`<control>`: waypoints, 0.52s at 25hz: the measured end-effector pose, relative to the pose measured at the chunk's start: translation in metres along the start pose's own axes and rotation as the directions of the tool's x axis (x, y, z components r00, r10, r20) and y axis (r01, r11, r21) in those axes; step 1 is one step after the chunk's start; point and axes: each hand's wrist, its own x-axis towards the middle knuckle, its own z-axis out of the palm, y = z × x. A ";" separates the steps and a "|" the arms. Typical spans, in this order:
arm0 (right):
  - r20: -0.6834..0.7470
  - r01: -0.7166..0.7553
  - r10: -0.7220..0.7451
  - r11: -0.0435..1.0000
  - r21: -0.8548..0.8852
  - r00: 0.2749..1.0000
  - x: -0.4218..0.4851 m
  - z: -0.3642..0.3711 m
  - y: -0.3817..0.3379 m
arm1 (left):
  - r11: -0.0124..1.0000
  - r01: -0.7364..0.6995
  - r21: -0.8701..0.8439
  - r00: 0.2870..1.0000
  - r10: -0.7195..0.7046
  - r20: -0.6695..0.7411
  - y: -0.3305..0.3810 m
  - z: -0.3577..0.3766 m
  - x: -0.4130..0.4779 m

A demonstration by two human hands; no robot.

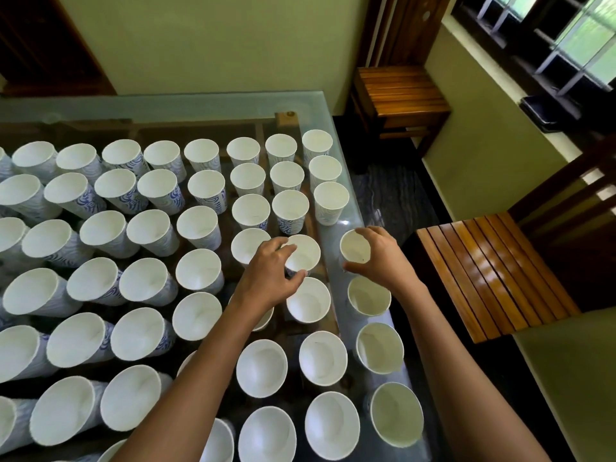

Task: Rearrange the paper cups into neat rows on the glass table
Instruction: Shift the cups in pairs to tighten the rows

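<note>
About fifty paper cups (pixel 199 270) are standing on one glass table (pixel 200 101); cropped ones are preventing an exact count. Two hands, left hand (pixel 270 271) and right hand (pixel 380 258), are each gripping one. Two wooden chairs (pixel 493 275) are standing alongside.

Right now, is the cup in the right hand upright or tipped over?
Upright: the cup shows its round open mouth facing up, the right hand gripping its rim. Whether its base touches the glass table, cannot tell.
</note>
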 end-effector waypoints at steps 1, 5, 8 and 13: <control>-0.005 0.000 0.000 1.000 0.012 1.000 0.001 0.002 -0.001 | 1.000 0.003 0.003 1.000 -0.003 0.004 0.000 0.001 0.000; -0.037 -0.008 0.010 0.998 0.059 0.999 0.004 0.006 -0.003 | 1.000 0.010 0.013 1.000 -0.011 0.020 -0.003 0.002 0.001; -0.014 0.001 -0.001 0.999 0.034 1.000 0.004 0.004 -0.003 | 1.000 0.005 0.007 1.000 -0.005 0.003 -0.004 0.000 0.000; -0.044 0.134 -0.135 0.991 -0.013 0.990 0.003 0.004 -0.028 | 0.998 0.059 -0.001 0.995 -0.059 -0.084 -0.022 -0.021 -0.005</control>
